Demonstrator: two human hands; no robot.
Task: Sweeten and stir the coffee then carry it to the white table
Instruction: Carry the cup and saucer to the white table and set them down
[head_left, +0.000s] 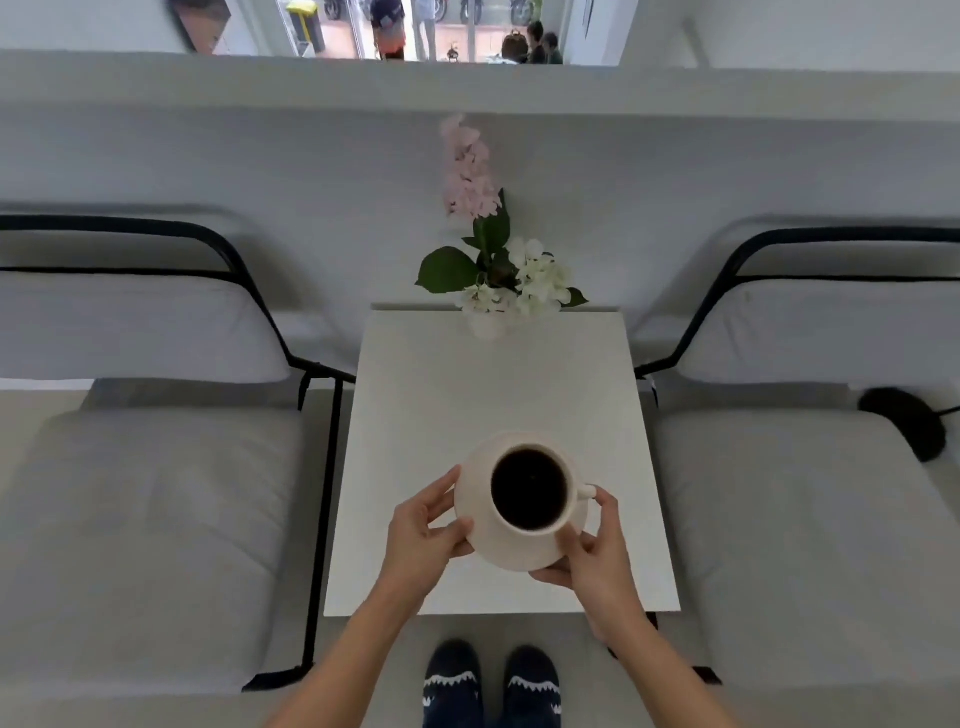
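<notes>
coffee cup (530, 491) in both hands, over white table (493, 384)

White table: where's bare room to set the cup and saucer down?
The table is bare from the flower vase at the far edge to the near edge, under the saucer held by the left hand and right hand. Only the vase end is crowded.

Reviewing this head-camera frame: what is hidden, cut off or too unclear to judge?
- Whether the saucer already rests on the white table: the top-down angle hides any gap.
- Sugar or stirring: the dark coffee shows nothing, and no spoon is visible.
- Vase: mostly covered by its flowers.
- Left hand and right hand fingers under the saucer: hidden by it.
- Black object on the right seat: blurred, cut by the edge.
</notes>
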